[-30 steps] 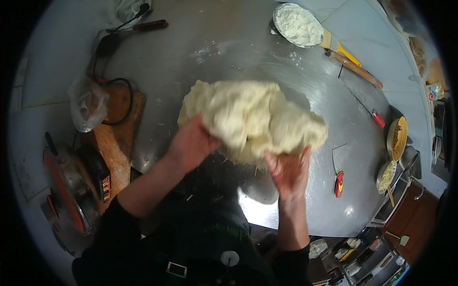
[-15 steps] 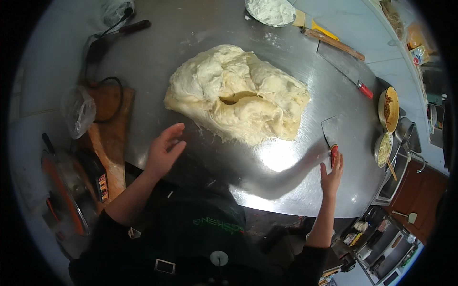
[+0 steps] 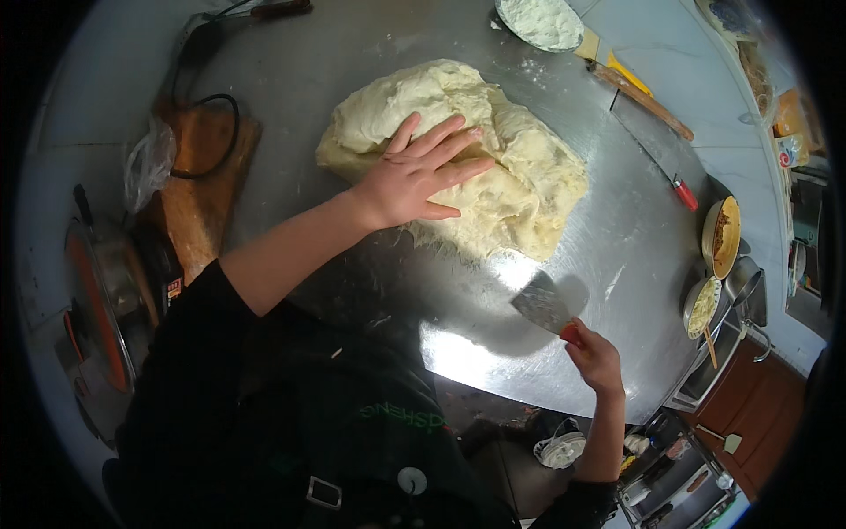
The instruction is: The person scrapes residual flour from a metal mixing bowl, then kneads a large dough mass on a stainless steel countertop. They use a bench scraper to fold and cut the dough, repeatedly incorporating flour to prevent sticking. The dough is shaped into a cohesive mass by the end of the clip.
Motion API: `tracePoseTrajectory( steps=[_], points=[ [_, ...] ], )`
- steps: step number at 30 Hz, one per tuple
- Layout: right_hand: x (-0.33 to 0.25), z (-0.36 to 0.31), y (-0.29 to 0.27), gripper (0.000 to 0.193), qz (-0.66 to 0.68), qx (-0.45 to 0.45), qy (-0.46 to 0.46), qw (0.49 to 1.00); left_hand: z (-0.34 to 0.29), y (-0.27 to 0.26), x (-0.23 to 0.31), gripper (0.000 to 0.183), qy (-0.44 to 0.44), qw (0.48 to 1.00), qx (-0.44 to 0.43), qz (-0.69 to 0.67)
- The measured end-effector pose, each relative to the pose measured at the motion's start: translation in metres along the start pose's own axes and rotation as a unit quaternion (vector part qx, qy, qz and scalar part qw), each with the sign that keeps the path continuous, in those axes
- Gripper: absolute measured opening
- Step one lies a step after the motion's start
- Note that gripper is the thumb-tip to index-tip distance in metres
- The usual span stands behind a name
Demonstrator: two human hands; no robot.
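Observation:
A big, lumpy mass of pale dough (image 3: 529, 167) lies on the metal worktop (image 3: 617, 309). Over its left part my left hand (image 3: 419, 176) is spread, fingers apart, palm down; whether it presses or hovers I cannot tell. Nearer me and to the right, my right hand (image 3: 595, 355) is closed round the red handle of a dough scraper (image 3: 542, 304). The scraper's flat metal blade points toward the dough, a little apart from its near edge. Most of the handle is hidden in my fingers.
At the far edge stands a bowl of flour (image 3: 542, 22). A rolling pin (image 3: 641, 99) and a long red-handled knife (image 3: 656, 163) lie at the right, near a yellow bowl of filling (image 3: 723, 236) and a bowl of chopped food (image 3: 702, 307). Left is a wooden board (image 3: 198, 203).
My left hand has moved up and right from beside the dough to over it. My right hand has picked up the scraper from the worktop and brought it left.

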State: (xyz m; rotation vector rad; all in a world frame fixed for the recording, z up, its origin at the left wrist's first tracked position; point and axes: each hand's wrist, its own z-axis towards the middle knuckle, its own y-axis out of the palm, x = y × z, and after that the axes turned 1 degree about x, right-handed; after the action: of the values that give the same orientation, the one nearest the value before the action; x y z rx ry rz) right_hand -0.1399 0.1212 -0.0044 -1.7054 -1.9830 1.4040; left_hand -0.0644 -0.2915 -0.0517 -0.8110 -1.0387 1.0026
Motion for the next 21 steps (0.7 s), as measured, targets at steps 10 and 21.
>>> tracePoseTrajectory(
  steps=[10, 21],
  points=[
    [-0.186, 0.111, 0.070, 0.039, -0.081, -0.085, -0.088, 0.989, 0.030, 0.007, -0.028, 0.080, -0.027, 0.996, -0.061, -0.062],
    [-0.195, 0.107, 0.031, 0.034, 0.410, -0.312, 0.088, 0.853, 0.105, 0.000, -0.075, 0.075, -0.020, 0.970, -0.236, -0.048]
  ],
)
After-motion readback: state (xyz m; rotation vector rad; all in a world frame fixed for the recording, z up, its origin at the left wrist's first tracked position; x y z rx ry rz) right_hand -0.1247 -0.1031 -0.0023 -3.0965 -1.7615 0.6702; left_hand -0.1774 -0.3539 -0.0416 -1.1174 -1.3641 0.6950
